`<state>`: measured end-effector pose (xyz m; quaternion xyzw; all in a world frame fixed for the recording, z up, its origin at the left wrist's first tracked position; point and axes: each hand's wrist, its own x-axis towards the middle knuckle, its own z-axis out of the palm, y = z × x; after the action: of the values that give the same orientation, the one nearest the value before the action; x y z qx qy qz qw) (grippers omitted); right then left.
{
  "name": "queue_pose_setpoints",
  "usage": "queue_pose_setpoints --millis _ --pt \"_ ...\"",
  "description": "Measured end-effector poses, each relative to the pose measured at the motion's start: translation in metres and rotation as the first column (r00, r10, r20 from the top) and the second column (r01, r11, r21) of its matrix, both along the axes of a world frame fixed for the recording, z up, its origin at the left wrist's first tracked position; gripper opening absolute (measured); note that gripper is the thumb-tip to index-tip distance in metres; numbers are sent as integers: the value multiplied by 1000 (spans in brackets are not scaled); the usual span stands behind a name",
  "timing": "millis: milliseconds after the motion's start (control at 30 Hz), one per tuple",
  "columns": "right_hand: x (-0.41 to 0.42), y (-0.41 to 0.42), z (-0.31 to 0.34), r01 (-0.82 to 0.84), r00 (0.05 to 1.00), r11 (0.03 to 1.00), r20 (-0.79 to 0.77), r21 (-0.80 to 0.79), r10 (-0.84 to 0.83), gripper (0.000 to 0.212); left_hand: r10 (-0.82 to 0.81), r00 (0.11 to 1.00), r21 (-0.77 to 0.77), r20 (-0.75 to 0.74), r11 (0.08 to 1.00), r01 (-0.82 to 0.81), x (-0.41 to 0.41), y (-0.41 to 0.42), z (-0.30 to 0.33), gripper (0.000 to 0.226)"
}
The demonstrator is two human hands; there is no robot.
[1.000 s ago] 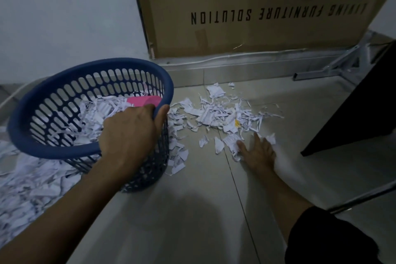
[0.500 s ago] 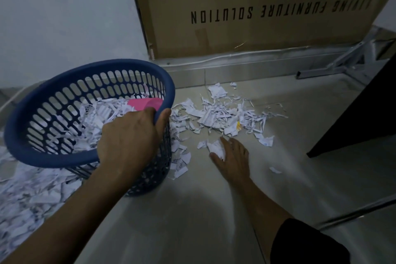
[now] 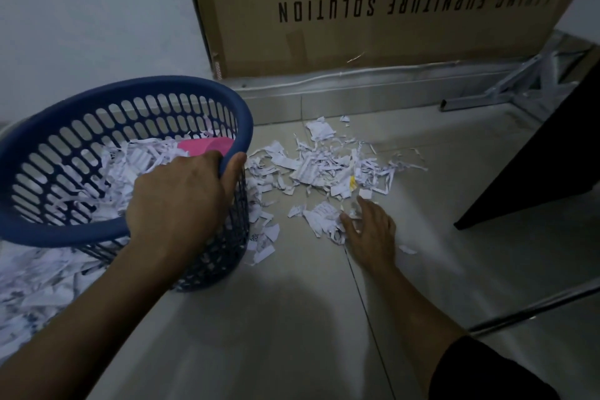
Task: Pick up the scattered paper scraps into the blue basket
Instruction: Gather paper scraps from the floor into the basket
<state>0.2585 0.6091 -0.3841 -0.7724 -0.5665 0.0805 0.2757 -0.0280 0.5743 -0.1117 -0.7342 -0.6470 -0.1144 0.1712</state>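
The basket (image 3: pixel 97 230) at the left of the frame is blue plastic, its rim smooth with a dull sheen and its wall a moulded lattice of slots. Inside lie thin white paper scraps and one smooth pink piece (image 3: pixel 207 144), matt. The scraps (image 3: pixel 324 169) spread mid-frame are thin printed paper, torn and crinkled, with one yellow bit among them. The floor (image 3: pixel 292 334) is smooth pale tile, faintly glossy, with thin dark joints. The box (image 3: pixel 373 10) at the top is matt brown cardboard with black print. The frame (image 3: pixel 506 88) at upper right looks like pale painted metal.
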Motion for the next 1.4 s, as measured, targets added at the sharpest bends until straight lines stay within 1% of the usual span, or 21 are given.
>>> queue_pose_setpoints --millis 67,133,167,233,300,400,467,500,633,733,833,933,1000,1033,1100,1133,1200,1233,1300,1367,1400 --pt "-5 -10 -1 151 986 988 64 35 -153 78 -5 1000 3 0 1000 5 -1 -3 0 59" --pt "-9 -19 1 327 943 945 79 -26 -324 83 -11 1000 6 3 1000 11 -1 -5 1 56" --pt "-11 -21 4 374 927 923 65 -90 -369 88 -13 1000 6 2 1000 13 0 -6 1 55" --pt "-14 -18 9 379 923 905 16 -193 -384 95 -15 1000 3 2 1000 15 -1 -6 1 54" --pt "-19 -12 12 318 941 927 -53 -201 -334 94 -14 1000 3 4 1000 14 -1 -5 1 56" --pt "-30 -2 11 126 967 983 -206 -130 -151 84 -10 1000 6 -4 1000 10 -1 -5 1 57" --pt "-35 7 12 17 959 994 -279 -107 -46 87 -4 1000 3 -11 1000 4 -2 -5 1 57" --pt "-35 11 12 -3 957 995 -289 -103 -27 90 -1 1000 0 -12 1000 1 -2 -5 0 57" --pt "-27 29 8 24 974 994 -220 -108 -48 97 8 1000 -11 4 1000 -8 -4 -3 -2 58" --pt "-23 39 10 3 981 980 -192 -200 -42 110 10 1000 -11 3 1000 -10 -3 -1 -2 60" --pt "-25 43 14 -97 992 937 -103 -335 66 121 16 1000 -11 -10 1000 -16 -2 -1 -3 60" --pt "-35 37 11 -164 984 914 -3 -371 176 125 14 1000 -12 -13 1000 -14 -3 -1 -3 60" --pt "-44 31 3 -198 969 917 72 -346 236 115 11 1000 -13 -10 1000 -11 -3 0 -3 61" --pt "-48 28 0 -204 964 936 107 -288 243 104 11 1000 -14 -14 1000 -11 -3 1 -4 61" --pt "-54 25 -3 -201 958 973 185 -116 220 76 7 1000 -7 -12 1000 -7 -3 0 -4 61" --pt "-56 24 -4 -203 943 977 254 -67 214 64 4 1000 -3 -7 1000 -4 -3 0 -4 60" --pt "-60 21 -2 -214 901 976 376 -52 217 46 -2 1000 3 9 1000 2 -3 -3 -3 59" --pt "-61 19 -2 -223 894 974 389 -44 222 40 -7 1000 5 17 1000 7 -3 -4 -4 58" --pt "-63 17 1 -238 911 971 339 -28 233 28 -14 1000 20 15 1000 14 -3 -4 -4 57" --pt "-63 13 5 -230 938 972 254 -45 234 21 -15 1000 30 -3 999 15 -4 -5 -3 57" --pt "-62 11 7 -230 954 971 181 -62 237 22 -15 1000 33 -10 999 15 -4 -5 -3 57"
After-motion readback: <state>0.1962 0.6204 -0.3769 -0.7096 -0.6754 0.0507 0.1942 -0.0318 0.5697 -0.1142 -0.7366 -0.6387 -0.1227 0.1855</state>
